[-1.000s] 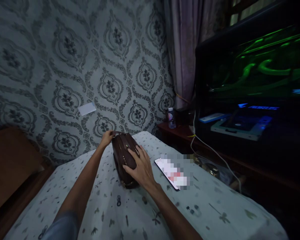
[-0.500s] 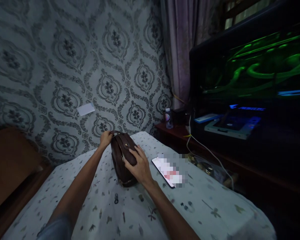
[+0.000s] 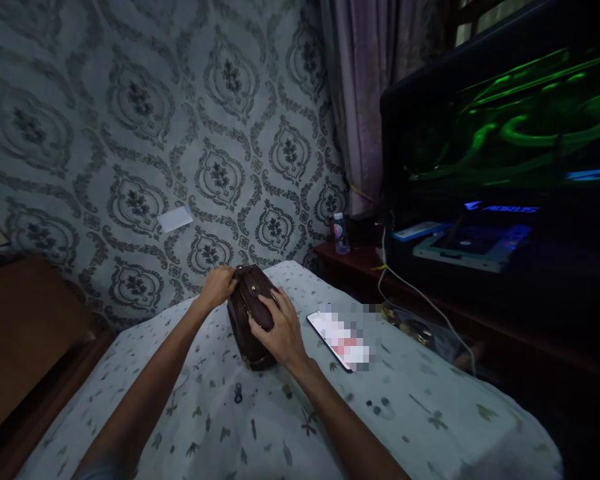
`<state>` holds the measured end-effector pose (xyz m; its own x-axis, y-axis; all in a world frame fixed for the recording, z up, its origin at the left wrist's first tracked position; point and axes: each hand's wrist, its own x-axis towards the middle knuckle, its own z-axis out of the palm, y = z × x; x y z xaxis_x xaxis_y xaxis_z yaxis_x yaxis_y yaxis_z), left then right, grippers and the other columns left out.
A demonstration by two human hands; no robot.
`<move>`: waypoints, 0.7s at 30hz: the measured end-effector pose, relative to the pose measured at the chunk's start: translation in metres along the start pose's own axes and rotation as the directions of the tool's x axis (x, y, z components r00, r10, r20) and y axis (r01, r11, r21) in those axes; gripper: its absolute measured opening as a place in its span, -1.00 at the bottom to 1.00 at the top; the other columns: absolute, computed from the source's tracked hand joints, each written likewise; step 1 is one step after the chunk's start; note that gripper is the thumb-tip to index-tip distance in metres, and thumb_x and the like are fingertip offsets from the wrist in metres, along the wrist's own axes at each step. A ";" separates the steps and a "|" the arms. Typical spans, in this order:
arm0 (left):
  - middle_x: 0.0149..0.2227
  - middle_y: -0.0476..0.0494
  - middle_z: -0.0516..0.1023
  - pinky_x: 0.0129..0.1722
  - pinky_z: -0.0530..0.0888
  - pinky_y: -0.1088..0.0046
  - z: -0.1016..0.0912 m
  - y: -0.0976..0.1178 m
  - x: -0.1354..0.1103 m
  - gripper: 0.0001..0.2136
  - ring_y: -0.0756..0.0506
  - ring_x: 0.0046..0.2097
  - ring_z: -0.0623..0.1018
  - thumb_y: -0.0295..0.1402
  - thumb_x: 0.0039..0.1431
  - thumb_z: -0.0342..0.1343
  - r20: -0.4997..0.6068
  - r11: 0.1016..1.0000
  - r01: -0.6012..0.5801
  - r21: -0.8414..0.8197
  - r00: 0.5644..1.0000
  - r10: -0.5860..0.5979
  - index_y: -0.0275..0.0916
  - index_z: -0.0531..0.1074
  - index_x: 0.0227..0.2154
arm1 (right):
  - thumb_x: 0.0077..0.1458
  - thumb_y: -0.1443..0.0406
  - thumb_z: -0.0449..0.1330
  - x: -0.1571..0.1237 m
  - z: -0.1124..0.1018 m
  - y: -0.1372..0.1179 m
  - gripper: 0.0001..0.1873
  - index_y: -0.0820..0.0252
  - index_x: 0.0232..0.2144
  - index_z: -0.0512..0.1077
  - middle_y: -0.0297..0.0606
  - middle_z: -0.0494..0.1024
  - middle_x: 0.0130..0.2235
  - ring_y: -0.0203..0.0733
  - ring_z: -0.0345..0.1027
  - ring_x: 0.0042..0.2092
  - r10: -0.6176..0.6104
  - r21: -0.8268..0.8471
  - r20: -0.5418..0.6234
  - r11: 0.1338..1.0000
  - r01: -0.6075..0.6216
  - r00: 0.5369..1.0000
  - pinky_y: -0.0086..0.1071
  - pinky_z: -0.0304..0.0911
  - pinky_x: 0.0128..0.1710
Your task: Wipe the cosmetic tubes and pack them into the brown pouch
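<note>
A dark brown leather bag (image 3: 243, 327) with zips and a small metal stud lies on the patterned bedspread (image 3: 220, 427). My left hand (image 3: 220, 287) is closed at the bag's far left corner; its fingertips are partly hidden, so the exact part they pinch is unclear. Over the right side and top of the bag rests my right hand (image 3: 280, 328), gripping it with the thumb on the near side and the fingers spread across the top panel. A lit phone (image 3: 337, 340), its screen blurred out, lies just right of that hand.
A small bottle (image 3: 341, 233) stands on the dark red ledge (image 3: 325, 251) by the curtain (image 3: 363, 133). A white cable (image 3: 425, 300) hangs along the right side. The computer case (image 3: 510, 153) glows green there. At left is a brown panel (image 3: 25, 340).
My left hand has moved rightward, closer in against the bag's far end. The right hand keeps its hold on the bag. The whole view has shifted slightly.
</note>
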<state>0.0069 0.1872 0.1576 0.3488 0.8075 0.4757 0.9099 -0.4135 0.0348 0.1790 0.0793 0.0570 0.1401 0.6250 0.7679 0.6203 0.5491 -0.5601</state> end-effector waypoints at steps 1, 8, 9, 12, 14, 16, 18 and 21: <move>-0.27 -0.26 0.56 -0.07 0.33 0.29 -0.001 0.002 0.002 -0.92 -0.25 -0.11 0.51 -0.38 0.16 0.10 -0.004 1.000 0.005 0.000 1.000 -0.005 -0.21 0.45 -0.41 | 0.04 0.15 0.24 0.000 0.000 -0.001 -0.51 0.21 0.02 0.48 0.00 0.41 0.14 0.12 0.12 0.29 -0.007 -0.008 -0.003 1.000 0.007 1.000 0.02 0.11 0.27; -0.19 -0.17 0.60 -0.15 0.36 0.38 0.016 0.013 0.046 -0.80 -0.20 -0.11 0.52 -0.34 0.13 0.15 -0.007 0.994 0.019 -0.106 1.000 -0.020 -0.16 0.51 -0.17 | 0.03 0.17 0.25 0.000 -0.004 -0.003 -0.51 0.20 0.02 0.46 -0.01 0.45 0.11 0.10 0.17 0.26 -0.041 -0.022 -0.028 0.999 0.040 0.999 0.06 0.03 0.27; -0.24 -0.16 0.61 -0.18 0.35 0.39 0.020 0.015 0.051 -0.84 -0.19 -0.14 0.52 -0.34 0.12 0.17 -0.002 0.991 0.025 -0.129 1.000 -0.026 -0.16 0.53 -0.23 | 0.02 0.16 0.25 -0.001 -0.004 -0.003 -0.47 0.21 0.05 0.44 -0.01 0.44 0.12 0.09 0.18 0.25 -0.038 -0.011 -0.029 0.999 0.038 0.999 0.05 0.04 0.26; -0.40 -0.13 0.58 -0.29 0.32 0.42 0.029 0.016 0.060 -0.88 -0.16 -0.28 0.51 -0.32 0.13 0.14 -0.006 0.979 0.053 -0.199 0.998 -0.055 -0.19 0.55 -0.40 | 0.00 0.14 0.27 -0.003 0.000 -0.001 -0.36 0.25 0.13 0.36 0.01 0.43 0.15 0.08 0.20 0.24 -0.039 0.012 -0.039 0.999 0.040 0.998 0.03 0.07 0.25; -0.49 -0.09 0.52 -0.35 0.28 0.42 0.031 0.015 0.061 -0.83 -0.13 -0.36 0.48 -0.30 0.14 0.12 -0.019 0.966 0.071 -0.248 0.997 -0.078 -0.21 0.53 -0.49 | 0.00 0.14 0.27 -0.005 0.003 0.001 -0.34 0.28 0.13 0.34 0.03 0.41 0.17 0.08 0.18 0.26 -0.042 0.005 -0.041 0.999 0.043 0.998 0.03 0.06 0.27; -0.57 -0.05 0.45 -0.39 0.25 0.43 0.031 0.015 0.059 -0.79 -0.10 -0.42 0.43 -0.28 0.12 0.12 -0.035 0.950 0.081 -0.302 0.995 -0.096 -0.22 0.49 -0.57 | 0.00 0.15 0.28 -0.006 0.006 0.003 -0.34 0.31 0.12 0.34 0.06 0.39 0.19 0.08 0.15 0.28 -0.046 -0.013 -0.029 0.999 0.045 0.999 0.04 0.02 0.29; -0.62 0.00 0.37 -0.42 0.21 0.44 0.030 0.016 0.055 -0.76 -0.07 -0.47 0.38 -0.26 0.10 0.12 -0.048 0.929 0.083 -0.360 0.993 -0.107 -0.23 0.44 -0.62 | 0.00 0.15 0.28 -0.007 0.007 0.004 -0.35 0.32 0.12 0.34 0.06 0.37 0.21 0.08 0.13 0.30 -0.046 -0.027 -0.010 0.999 0.045 0.999 0.06 -0.01 0.31; -0.63 0.04 0.33 -0.46 0.19 0.46 0.030 0.020 0.047 -0.74 -0.04 -0.50 0.33 -0.21 0.08 0.13 -0.057 0.894 0.074 -0.442 0.992 -0.110 -0.23 0.41 -0.62 | 0.01 0.14 0.27 -0.007 0.007 0.004 -0.34 0.32 0.13 0.33 0.06 0.34 0.23 0.07 0.10 0.32 -0.035 -0.036 0.017 0.999 0.036 0.999 0.07 -0.04 0.32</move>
<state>0.0488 0.2294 0.1543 0.2334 0.8230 0.5179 0.7396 -0.4960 0.4549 0.1746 0.0810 0.0475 0.1055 0.6146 0.7818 0.6526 0.5504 -0.5207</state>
